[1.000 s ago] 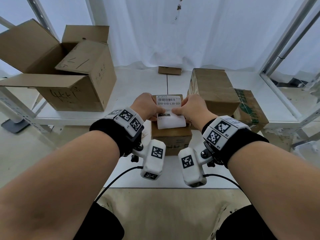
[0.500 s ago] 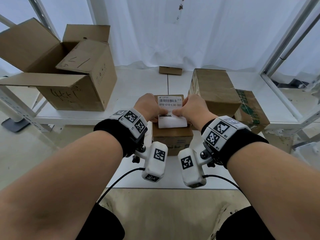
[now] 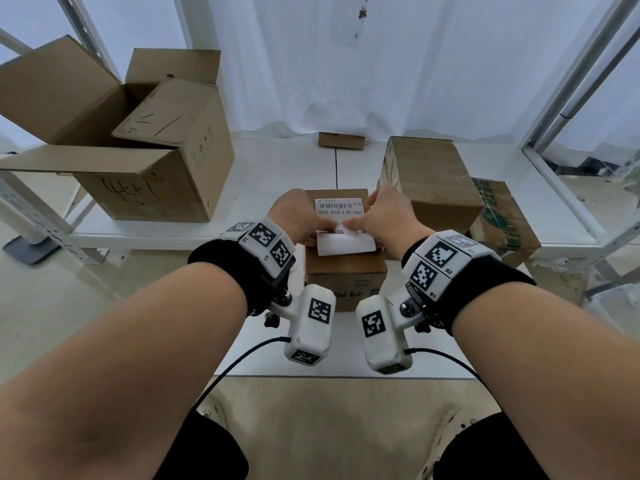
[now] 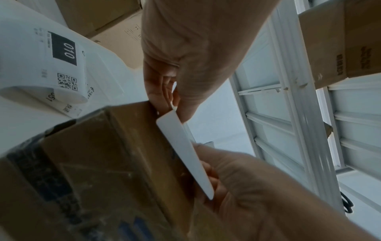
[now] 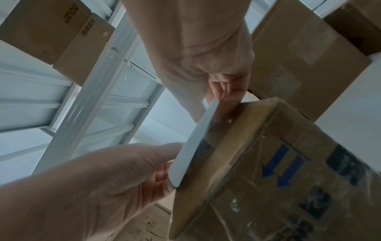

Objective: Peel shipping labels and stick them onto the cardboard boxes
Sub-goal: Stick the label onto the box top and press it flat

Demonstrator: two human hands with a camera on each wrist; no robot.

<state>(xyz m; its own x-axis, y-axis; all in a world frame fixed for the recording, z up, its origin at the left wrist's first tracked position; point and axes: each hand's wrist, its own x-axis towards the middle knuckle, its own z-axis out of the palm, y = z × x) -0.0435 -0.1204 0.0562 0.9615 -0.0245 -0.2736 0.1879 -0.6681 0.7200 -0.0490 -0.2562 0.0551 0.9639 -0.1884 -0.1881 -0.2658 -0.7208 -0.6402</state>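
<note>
A white shipping label (image 3: 341,216) with a barcode and "010-010-L30-551" is held over the top of a small brown cardboard box (image 3: 344,271) at the table's front edge. My left hand (image 3: 301,220) pinches its left side and my right hand (image 3: 384,216) pinches its right side, thumbs on the printed face. In the left wrist view my left hand (image 4: 173,97) comes in from the top, gripping the label (image 4: 185,154), whose near edge juts past the box (image 4: 103,163). The right wrist view shows my right hand (image 5: 222,94), the label (image 5: 191,154) and the box (image 5: 268,163).
A large open cardboard box (image 3: 149,174) stands at the left of the white table (image 3: 277,174). At the right are a taped box (image 3: 433,181) and a green-printed box (image 3: 502,223). A cardboard scrap (image 3: 341,140) lies at the back. A label roll (image 4: 51,70) lies near the small box.
Both hands keep their pinch on the label. The label has sunk slightly toward the box top; otherwise nothing has moved.
</note>
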